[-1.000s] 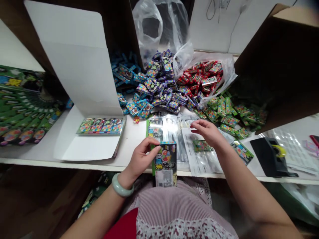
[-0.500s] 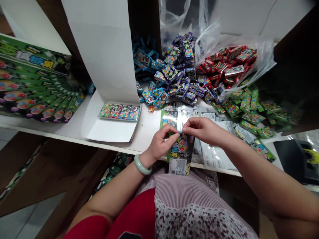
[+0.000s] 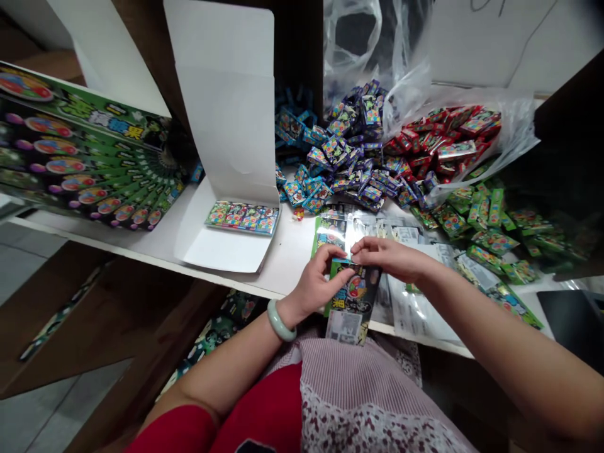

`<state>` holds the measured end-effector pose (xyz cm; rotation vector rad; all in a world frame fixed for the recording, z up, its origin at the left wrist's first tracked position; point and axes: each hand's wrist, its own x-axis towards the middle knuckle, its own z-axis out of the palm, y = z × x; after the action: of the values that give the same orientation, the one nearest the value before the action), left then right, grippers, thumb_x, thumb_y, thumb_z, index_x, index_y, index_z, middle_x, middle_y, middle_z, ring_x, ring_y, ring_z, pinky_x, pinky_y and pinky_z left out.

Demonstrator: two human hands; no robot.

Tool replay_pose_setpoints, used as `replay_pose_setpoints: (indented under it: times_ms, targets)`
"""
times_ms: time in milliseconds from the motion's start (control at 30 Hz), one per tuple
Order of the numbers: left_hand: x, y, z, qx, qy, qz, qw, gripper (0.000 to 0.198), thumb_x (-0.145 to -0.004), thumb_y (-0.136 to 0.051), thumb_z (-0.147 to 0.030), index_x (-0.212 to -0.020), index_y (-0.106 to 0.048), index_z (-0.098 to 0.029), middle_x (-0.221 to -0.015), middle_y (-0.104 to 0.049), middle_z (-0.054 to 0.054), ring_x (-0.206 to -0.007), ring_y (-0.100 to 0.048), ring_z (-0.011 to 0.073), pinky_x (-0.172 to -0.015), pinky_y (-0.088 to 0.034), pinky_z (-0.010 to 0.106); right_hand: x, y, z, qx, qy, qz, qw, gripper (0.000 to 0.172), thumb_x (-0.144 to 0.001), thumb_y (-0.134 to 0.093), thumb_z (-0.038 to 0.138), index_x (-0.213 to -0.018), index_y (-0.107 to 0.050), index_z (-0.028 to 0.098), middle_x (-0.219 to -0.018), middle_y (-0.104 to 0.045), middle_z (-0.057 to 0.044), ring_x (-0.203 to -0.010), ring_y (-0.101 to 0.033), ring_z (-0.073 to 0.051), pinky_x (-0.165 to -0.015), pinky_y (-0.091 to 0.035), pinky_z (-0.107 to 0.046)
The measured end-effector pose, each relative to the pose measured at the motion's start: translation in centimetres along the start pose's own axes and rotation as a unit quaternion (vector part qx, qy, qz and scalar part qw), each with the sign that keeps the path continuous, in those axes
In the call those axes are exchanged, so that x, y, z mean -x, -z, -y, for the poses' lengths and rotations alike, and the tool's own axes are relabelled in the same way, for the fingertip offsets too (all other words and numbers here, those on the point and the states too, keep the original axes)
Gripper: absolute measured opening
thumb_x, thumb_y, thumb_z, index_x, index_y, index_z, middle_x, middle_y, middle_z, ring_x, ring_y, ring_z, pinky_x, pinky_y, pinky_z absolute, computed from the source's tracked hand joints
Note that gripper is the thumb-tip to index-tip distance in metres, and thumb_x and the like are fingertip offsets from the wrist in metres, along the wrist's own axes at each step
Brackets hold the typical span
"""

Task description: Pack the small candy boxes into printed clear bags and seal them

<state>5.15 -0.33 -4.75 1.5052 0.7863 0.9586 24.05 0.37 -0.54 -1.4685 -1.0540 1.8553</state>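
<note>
A black and green printed candy pouch (image 3: 352, 324) stands tilted at the table edge, its lower end over my lap. My left hand (image 3: 317, 284), with a pale green bangle at the wrist, pinches the pouch's top edge. On the other side my right hand (image 3: 394, 259) pinches the same edge, fingertips close to the left ones. A bit of light blue shows between the fingers; I cannot make out what it is. Beneath and behind lie flat clear and printed pouches (image 3: 413, 311).
Blue, purple (image 3: 352, 160), red (image 3: 446, 138) and green (image 3: 491, 220) small candy packs lie heaped at the back, the red ones in a clear plastic bag. To the left, an open white box (image 3: 231, 251) holds a row of packs (image 3: 243, 217) beside a green display box (image 3: 94, 170).
The whole view has shifted, so everything sits further right and slightly lower. Both hands stay at the pouch's top edge, and my right fingers have curled a little.
</note>
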Motion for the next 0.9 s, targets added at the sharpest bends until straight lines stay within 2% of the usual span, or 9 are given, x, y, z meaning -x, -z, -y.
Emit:
replay_pose_setpoints:
  times_ms: [100, 167, 233, 300, 400, 500, 600, 767, 900]
  targets:
    - [1.5, 0.4, -0.6, 0.104, 0.082, 0.097, 0.986, 0.038, -0.083, -0.066, -0.034, -0.114, -0.051, -0.018, -0.100, -0.063, 0.008, -0.089, -0.063, 0.0184, -0.078, -0.051, 0.031, 0.7, -0.2, 0.4, -0.042, -0.053, 0.044, 0.997, 0.014, -0.066, -0.069, 0.028, -0.072, -0.062, 0.017, -0.061, -0.060, 0.001, -0.053, -0.054, -0.011, -0.048, -0.043, -0.021]
    - [2.3, 1.6, -2.0, 0.104, 0.082, 0.120, 0.984, 0.035, -0.085, -0.064, -0.038, -0.111, -0.056, -0.016, -0.101, -0.065, 0.009, -0.089, -0.064, 0.0196, -0.080, -0.052, 0.032, 1.5, -0.1, 0.6, -0.024, -0.034, 0.044, 0.998, 0.017, -0.069, -0.068, 0.034, -0.073, -0.064, 0.017, -0.064, -0.062, -0.001, -0.056, -0.057, -0.013, -0.050, -0.046, -0.024]
    - [2.7, 3.8, -4.1, 0.038, 0.017, 0.072, 0.997, 0.034, -0.086, -0.063, -0.037, -0.111, -0.058, -0.015, -0.100, -0.066, 0.010, -0.088, -0.064, 0.0202, -0.080, -0.053, 0.033, 2.1, 0.5, 0.7, -0.007, 0.033, -0.015, 0.999, 0.026, -0.071, -0.070, 0.040, -0.086, -0.068, 0.019, -0.083, -0.069, -0.006, -0.073, -0.064, -0.019, -0.063, -0.053, -0.029]
    - [2.6, 6.9, -6.5, -0.069, -0.089, -0.024, 0.993, 0.031, -0.087, -0.062, -0.034, -0.113, -0.057, -0.017, -0.099, -0.066, 0.009, -0.087, -0.063, 0.0200, -0.080, -0.053, 0.033, 2.4, 1.2, 0.3, -0.011, 0.093, -0.096, 0.991, 0.036, -0.068, -0.073, 0.048, -0.092, -0.070, 0.022, -0.096, -0.070, -0.011, -0.089, -0.066, -0.025, -0.076, -0.056, -0.035]
    - [1.5, 12.6, -8.3, -0.260, -0.216, -0.132, 0.932, 0.028, -0.089, -0.057, -0.023, -0.117, -0.055, -0.022, -0.107, -0.065, 0.008, -0.098, -0.061, 0.0213, -0.089, -0.051, 0.036, 2.6, 1.3, -0.8, -0.015, 0.111, -0.169, 0.979, 0.043, -0.059, -0.077, 0.056, -0.089, -0.072, 0.025, -0.097, -0.071, -0.012, -0.089, -0.067, -0.028, -0.078, -0.057, -0.037]
    - [-0.3, 17.6, -6.3, -0.438, -0.207, -0.135, 0.865, 0.033, -0.092, -0.045, -0.016, -0.124, -0.050, -0.020, -0.120, -0.061, 0.012, -0.114, -0.057, 0.0226, -0.098, -0.047, 0.041, 3.2, -0.2, -2.2, 0.036, 0.111, -0.148, 0.982, 0.040, -0.061, -0.076, 0.056, -0.086, -0.073, 0.025, -0.090, -0.072, -0.009, -0.086, -0.067, -0.027, -0.076, -0.057, -0.035]
    - [-1.6, 20.3, -2.4, -0.487, -0.175, -0.095, 0.850, 0.032, -0.088, -0.042, -0.009, -0.115, -0.057, -0.017, -0.116, -0.063, 0.012, -0.114, -0.057, 0.0249, -0.101, -0.044, 0.045, 3.9, -1.9, -3.5, 0.093, 0.110, -0.085, 0.986, 0.036, -0.068, -0.070, 0.057, -0.085, -0.074, 0.024, -0.084, -0.071, -0.007, -0.082, -0.067, -0.025, -0.075, -0.056, -0.032]
    - [-0.7, 20.9, 0.9, -0.537, -0.108, -0.016, 0.837, 0.034, -0.081, -0.057, -0.006, -0.111, -0.061, -0.022, -0.124, -0.061, 0.010, -0.122, -0.052, 0.0262, -0.108, -0.036, 0.048, 3.5, -3.1, -5.3, 0.182, 0.137, -0.040, 0.973, 0.032, -0.077, -0.062, 0.056, -0.087, -0.072, 0.027, -0.086, -0.071, -0.005, -0.085, -0.068, -0.025, -0.077, -0.056, -0.031]
    - [0.8, 21.3, 0.8, -0.570, -0.016, -0.043, 0.821, 0.027, -0.085, -0.057, -0.016, -0.112, -0.058, -0.015, -0.122, -0.058, 0.018, -0.122, -0.050, 0.0327, -0.105, -0.036, 0.053, 1.0, -6.3, -5.5, 0.298, 0.236, 0.008, 0.925, 0.023, -0.086, -0.054, 0.044, -0.090, -0.070, 0.028, -0.094, -0.072, -0.006, -0.090, -0.068, -0.026, -0.080, -0.056, -0.035]
